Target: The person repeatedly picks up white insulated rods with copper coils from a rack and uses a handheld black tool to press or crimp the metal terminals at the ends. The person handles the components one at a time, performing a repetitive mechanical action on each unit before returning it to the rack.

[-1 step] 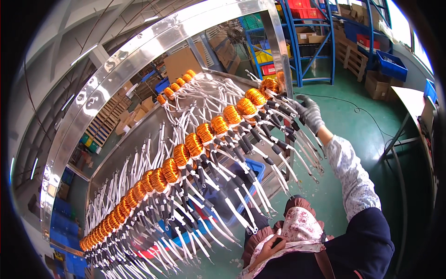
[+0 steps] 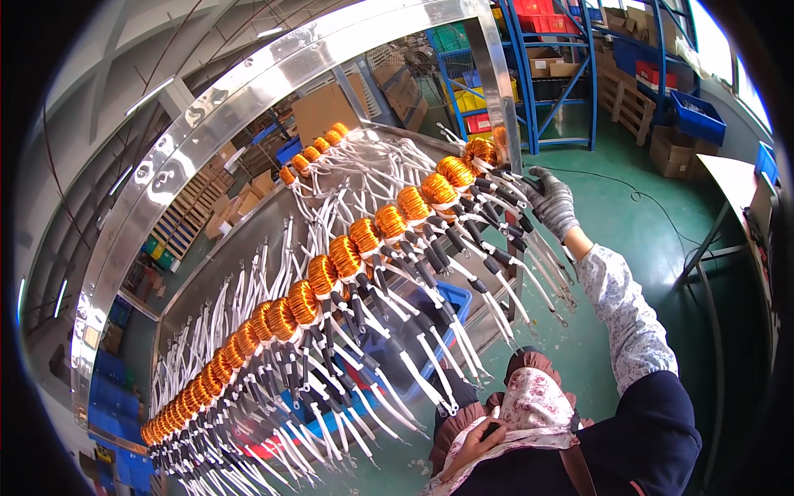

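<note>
green floor (image 2: 641, 219) spreads beyond the metal stand (image 2: 248, 78), with blue shelving (image 2: 536, 99) at the back.

the right hand (image 2: 556, 205), in a grey glove, is at the far end of the row, its fingers bent beside the black-sleeved leads (image 2: 506, 175) near the stand's upright post (image 2: 494, 83); whether they close on one, i cannot tell. the left hand (image 2: 470, 452), bare, sits low in view, fingers bent near a small dark object (image 2: 493, 431); its grip is unclear too. nearest the glove is the end coil (image 2: 480, 152), wound in orange wire, and the coil row (image 2: 302, 302) runs from it to the lower left. white leads (image 2: 423, 379) fan out below, with a blue bin (image 2: 453, 299) partly hidden behind them.

as i judge it, a tug on one lead could drag its neighbours, since they cross and hang so close. a glove finger catching a lead tip might pull a coil askew.
</note>
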Demonstrator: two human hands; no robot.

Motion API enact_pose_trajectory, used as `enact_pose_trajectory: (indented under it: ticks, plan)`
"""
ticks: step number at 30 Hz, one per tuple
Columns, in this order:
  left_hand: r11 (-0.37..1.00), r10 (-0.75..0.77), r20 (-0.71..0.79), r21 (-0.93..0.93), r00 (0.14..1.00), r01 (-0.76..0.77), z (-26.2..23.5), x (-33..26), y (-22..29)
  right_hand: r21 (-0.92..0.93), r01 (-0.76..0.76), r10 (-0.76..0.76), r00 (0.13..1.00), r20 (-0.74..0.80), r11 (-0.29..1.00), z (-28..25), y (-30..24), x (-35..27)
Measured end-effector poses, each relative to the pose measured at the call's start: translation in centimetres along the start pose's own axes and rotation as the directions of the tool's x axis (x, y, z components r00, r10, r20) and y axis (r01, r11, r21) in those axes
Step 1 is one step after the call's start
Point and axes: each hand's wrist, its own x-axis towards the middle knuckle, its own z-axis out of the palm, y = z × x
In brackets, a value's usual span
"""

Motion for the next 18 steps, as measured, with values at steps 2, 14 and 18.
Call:
enact_pose_trajectory:
  ticks: [2, 14, 18]
  plan:
    - [0.998, 0.001, 0.033, -0.068, 0.999, 0.001, -0.8, 0.3, -0.9, -0.221, 0.160, -0.172, 0.984, -0.036, 0.962, 0.3, 0.6, 0.3]
    - [0.999, 0.014, 0.013, -0.040, 1.000, -0.013, 0.4, 0.0, 0.6, 0.291, -0.095, 0.099, 0.995, -0.001, 0.952, 2.0, 3.7, 0.6]
    - [0.993, 0.038, 0.035, -0.114, 0.999, -0.033, -0.6, 0.2, -1.2, 0.227, -0.022, 0.050, 0.992, -0.119, 0.974, 2.1, 2.6, 0.1]
